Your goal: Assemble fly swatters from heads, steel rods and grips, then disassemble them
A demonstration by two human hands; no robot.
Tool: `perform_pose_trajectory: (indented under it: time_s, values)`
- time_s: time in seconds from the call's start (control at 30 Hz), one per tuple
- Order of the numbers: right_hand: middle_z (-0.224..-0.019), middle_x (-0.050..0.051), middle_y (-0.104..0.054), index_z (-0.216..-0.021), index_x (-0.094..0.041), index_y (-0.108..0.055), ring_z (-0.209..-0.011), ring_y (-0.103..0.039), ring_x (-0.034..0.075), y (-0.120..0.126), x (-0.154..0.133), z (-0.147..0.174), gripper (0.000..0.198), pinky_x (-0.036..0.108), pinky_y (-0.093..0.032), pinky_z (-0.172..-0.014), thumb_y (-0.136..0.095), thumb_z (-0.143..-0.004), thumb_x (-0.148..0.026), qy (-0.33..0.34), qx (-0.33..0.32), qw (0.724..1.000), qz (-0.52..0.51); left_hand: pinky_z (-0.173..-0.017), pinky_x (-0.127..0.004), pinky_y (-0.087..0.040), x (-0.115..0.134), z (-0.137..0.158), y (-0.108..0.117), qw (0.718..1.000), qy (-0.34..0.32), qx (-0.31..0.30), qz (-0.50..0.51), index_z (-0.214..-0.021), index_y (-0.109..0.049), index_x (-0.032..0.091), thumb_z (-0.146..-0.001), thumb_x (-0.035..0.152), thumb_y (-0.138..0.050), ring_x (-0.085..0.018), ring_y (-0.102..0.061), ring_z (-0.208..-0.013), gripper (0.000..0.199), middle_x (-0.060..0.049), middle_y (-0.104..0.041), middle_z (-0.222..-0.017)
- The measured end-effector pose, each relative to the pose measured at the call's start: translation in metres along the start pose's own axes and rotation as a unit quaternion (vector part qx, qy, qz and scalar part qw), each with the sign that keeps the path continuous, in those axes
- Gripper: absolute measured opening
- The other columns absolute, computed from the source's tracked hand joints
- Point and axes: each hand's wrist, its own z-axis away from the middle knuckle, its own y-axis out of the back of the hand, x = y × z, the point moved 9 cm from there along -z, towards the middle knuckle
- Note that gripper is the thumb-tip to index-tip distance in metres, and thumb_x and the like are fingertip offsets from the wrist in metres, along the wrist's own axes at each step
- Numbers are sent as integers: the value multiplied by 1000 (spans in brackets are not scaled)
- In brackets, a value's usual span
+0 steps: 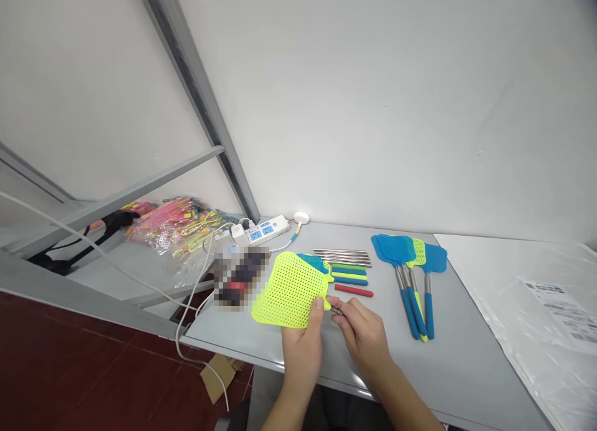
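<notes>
A yellow-green fly swatter head (291, 291), a flat mesh paddle, is gripped near its neck by my left hand (303, 347), thumb on top. At the neck, my right hand (361, 331) pinches a short visible piece of metal rod (336, 311); the rest of it is hidden in the fingers. Just behind lie a blue swatter head (313, 262), a row of thin metal rods (342, 257), several blue, green and yellow handle sleeves (349, 280) and a red handle sleeve (353, 291). To the right rest several fly swatters (410, 288) with blue or yellow-green heads.
A white power strip (265, 231) with plugs and cables stands at the back left, near a round white device (301, 217). Plastic bags of colourful items (177, 226) lie beyond the metal frame (200, 95). White plastic packaging (527, 313) covers the table's right side.
</notes>
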Motion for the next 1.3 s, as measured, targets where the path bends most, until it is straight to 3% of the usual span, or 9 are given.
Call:
perform_pose_trajectory:
  time_s: [0.17,0.3,0.57,0.8,0.93,1.07,1.3]
  values:
    - [-73,3,-61,-106,-16,-67,-66,-60,14,-1,-2,-1,21,24,-45,-59,-50,-97,-23,3,-6,1000,21,-96,-39,-47,13,-3,1,999,-21,-28,-15,-102,-72,18,-71,45,-78,-28,-64,-105,41,-10,-71,-107]
    - [-73,3,-61,-112,-17,-66,-65,-59,14,-4,-3,-1,22,24,-43,-59,-52,-97,-24,11,-13,999,39,-98,-39,-46,17,-7,1,997,-48,-51,-37,-95,-75,19,-71,38,-79,-28,-65,-104,31,-9,-73,-101]
    - [-71,2,-60,-113,-17,-65,-62,-56,14,-2,-4,0,22,25,-40,-57,-54,-95,-23,21,1,998,64,-97,-38,-47,9,-9,2,996,-43,-66,-43,-104,-73,19,-77,35,-74,-27,-64,-106,32,-10,-72,-107]
    - [-71,2,-61,-106,-18,-67,-63,-55,14,-2,-7,0,18,26,-39,-58,-55,-95,-25,42,20,992,120,-98,-38,-46,-2,-12,3,995,-41,-77,-40,-96,-75,15,-83,38,-69,-25,-66,-100,27,-11,-74,-97]
    - [-70,2,-61,-103,-20,-69,-63,-55,14,2,-14,-5,16,28,-38,-60,-58,-94,-26,53,33,986,154,-91,-39,-50,-25,-11,3,994,42,-59,77,-102,-71,13,-85,41,-67,-25,-68,-96,32,-12,-74,-98]
    - [-71,2,-60,-100,-22,-69,-66,-55,15,5,-21,-14,15,30,-36,-62,-57,-94,-29,47,8,984,171,-86,-38,-54,-36,-7,-2,970,105,-52,213,-115,-64,15,-83,37,-70,-23,-70,-90,39,-11,-73,-99]
    - [-69,2,-57,-93,-22,-70,-65,-52,16,7,-41,-27,23,31,-30,-60,-51,-97,-34,65,-48,970,230,-82,-35,-56,-37,-7,5,957,131,-52,254,-117,-62,14,-81,34,-73,-22,-71,-87,42,-10,-73,-93]
